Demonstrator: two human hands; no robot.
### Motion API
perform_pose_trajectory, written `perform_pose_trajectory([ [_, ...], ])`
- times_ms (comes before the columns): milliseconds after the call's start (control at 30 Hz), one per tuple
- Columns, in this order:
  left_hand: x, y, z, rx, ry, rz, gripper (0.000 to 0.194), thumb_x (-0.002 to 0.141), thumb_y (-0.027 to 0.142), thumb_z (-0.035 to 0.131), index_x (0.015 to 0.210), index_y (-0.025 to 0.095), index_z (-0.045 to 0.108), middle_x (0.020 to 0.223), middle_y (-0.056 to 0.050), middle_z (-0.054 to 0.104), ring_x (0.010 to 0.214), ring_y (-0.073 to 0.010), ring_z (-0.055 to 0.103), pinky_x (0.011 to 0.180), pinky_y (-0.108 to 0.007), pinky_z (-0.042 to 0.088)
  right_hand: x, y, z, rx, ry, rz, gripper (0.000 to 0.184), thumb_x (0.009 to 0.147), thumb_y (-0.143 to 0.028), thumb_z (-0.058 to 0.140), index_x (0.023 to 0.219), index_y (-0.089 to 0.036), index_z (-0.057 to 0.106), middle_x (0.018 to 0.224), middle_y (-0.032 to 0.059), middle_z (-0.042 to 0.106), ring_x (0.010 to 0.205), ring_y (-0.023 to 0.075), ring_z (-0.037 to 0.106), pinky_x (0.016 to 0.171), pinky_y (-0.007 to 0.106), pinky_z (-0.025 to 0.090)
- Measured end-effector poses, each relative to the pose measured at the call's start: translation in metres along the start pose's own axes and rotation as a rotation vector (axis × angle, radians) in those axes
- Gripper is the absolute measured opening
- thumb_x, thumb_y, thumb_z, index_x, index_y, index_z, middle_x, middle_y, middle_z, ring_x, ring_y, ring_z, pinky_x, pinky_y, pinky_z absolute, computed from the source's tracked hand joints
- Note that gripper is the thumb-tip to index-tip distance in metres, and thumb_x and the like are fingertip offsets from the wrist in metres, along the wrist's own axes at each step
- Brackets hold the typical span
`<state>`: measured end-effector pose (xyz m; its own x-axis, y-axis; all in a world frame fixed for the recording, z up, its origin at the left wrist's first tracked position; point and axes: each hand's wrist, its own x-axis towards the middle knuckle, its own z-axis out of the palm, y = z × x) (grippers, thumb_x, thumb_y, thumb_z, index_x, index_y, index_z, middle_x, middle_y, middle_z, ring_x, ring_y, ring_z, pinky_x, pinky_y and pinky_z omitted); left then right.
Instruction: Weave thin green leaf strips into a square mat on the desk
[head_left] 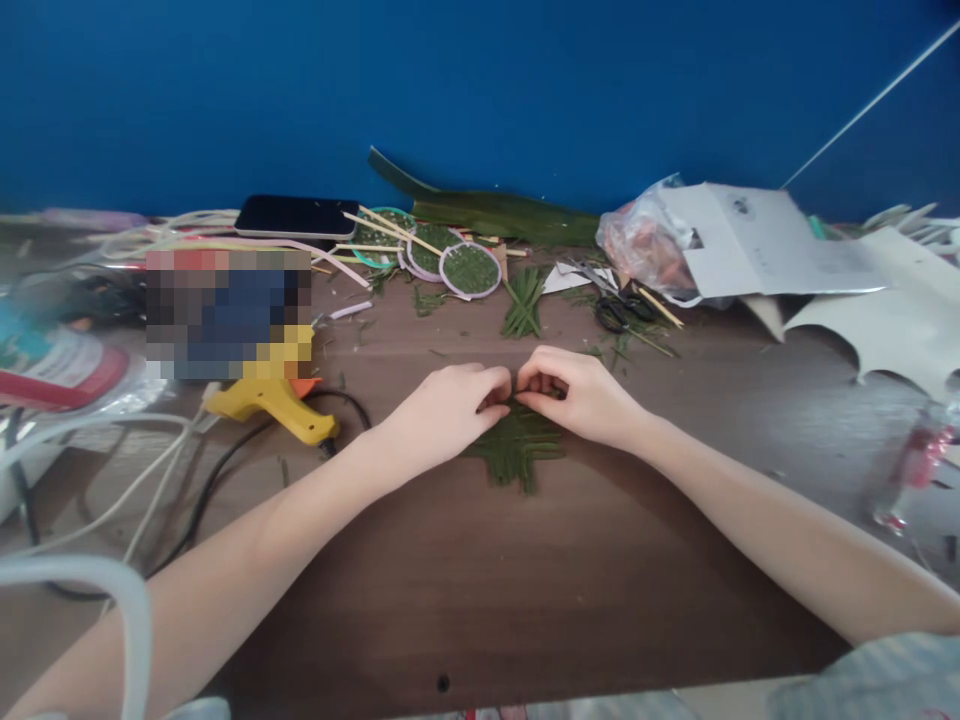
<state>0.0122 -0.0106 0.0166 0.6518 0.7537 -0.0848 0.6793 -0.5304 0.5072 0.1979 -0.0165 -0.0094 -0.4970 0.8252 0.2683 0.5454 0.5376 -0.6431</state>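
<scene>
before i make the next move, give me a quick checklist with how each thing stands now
1. Left hand and right hand both at the woven green strips: ok.
2. Firm pinch on a strip: cannot tell, detail too small.
3. Yellow glue gun apart from the weave: ok, off to the left.
4. Black cable free of the left forearm: cannot tell, they meet in this view.
5. Scissors apart from both hands: ok, beyond the right one.
6. Area around the scissors free of scraps: not ok, green bits lie there.

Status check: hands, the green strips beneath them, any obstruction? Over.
Left hand and right hand: close together, fingers curled, grip unclear. Green strips: crossed, on the table. No obstruction seen; scissors lie beyond.
</scene>
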Motion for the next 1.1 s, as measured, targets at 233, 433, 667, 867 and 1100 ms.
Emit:
perform_pose_trajectory([
  [233, -0.002, 0.002, 0.007, 0.032, 0.082, -0.056, 0.013, 0.078, 0.015, 0.044, 0.090, 0.018, 0.049, 0.080, -0.002, 0.057, 0.068, -0.0141, 0.054, 0.065, -0.026, 0.041, 0.000, 0.000, 0.000, -0.054, -0.041, -0.006, 0.008, 0.074, -0.013, 0.056, 0.075, -0.017, 0.050, 0.066, -0.0025, 0.047, 0.057, 0.0081, 0.044, 0.054, 0.021, 0.036],
  [433, -0.003, -0.002, 0.005, -0.088, 0.133, -0.041, 0.025, 0.074, 0.012, 0.046, 0.097, 0.019, 0.044, 0.088, -0.002, 0.056, 0.072, -0.0132, 0.055, 0.065, -0.025, 0.042, 0.000, -0.001, -0.001, -0.060, -0.048, -0.007, 0.011, 0.074, -0.012, 0.056, 0.075, -0.018, 0.047, 0.065, -0.0034, 0.045, 0.056, 0.0076, 0.042, 0.052, 0.020, 0.035],
  [667, -0.004, 0.003, -0.007, -0.298, 0.085, -0.039, 0.019, 0.073, 0.012, 0.043, 0.088, 0.019, 0.051, 0.074, 0.004, 0.061, 0.063, -0.0086, 0.056, 0.066, -0.021, 0.043, 0.000, 0.000, -0.001, -0.068, -0.052, 0.004, 0.012, 0.073, -0.013, 0.056, 0.075, -0.018, 0.046, 0.065, -0.0032, 0.046, 0.056, 0.0080, 0.043, 0.053, 0.020, 0.035],
  [867, -0.004, 0.004, -0.005, -0.290, 0.089, -0.075, 0.023, 0.074, 0.010, 0.039, 0.087, 0.018, 0.055, 0.081, 0.001, 0.066, 0.074, -0.0112, 0.061, 0.074, -0.023, 0.045, -0.001, 0.001, -0.001, -0.054, -0.063, 0.018, 0.010, 0.073, -0.012, 0.055, 0.077, -0.018, 0.048, 0.067, -0.0029, 0.047, 0.058, 0.0081, 0.044, 0.054, 0.020, 0.035],
  [1100, -0.003, 0.002, -0.004, -0.295, 0.092, -0.050, 0.022, 0.075, 0.011, 0.039, 0.086, 0.020, 0.056, 0.077, 0.004, 0.066, 0.071, -0.0099, 0.060, 0.074, -0.022, 0.044, 0.001, -0.003, -0.003, -0.052, -0.065, 0.028, 0.010, 0.073, -0.012, 0.055, 0.075, -0.018, 0.047, 0.065, -0.0034, 0.046, 0.057, 0.0082, 0.043, 0.053, 0.021, 0.034],
])
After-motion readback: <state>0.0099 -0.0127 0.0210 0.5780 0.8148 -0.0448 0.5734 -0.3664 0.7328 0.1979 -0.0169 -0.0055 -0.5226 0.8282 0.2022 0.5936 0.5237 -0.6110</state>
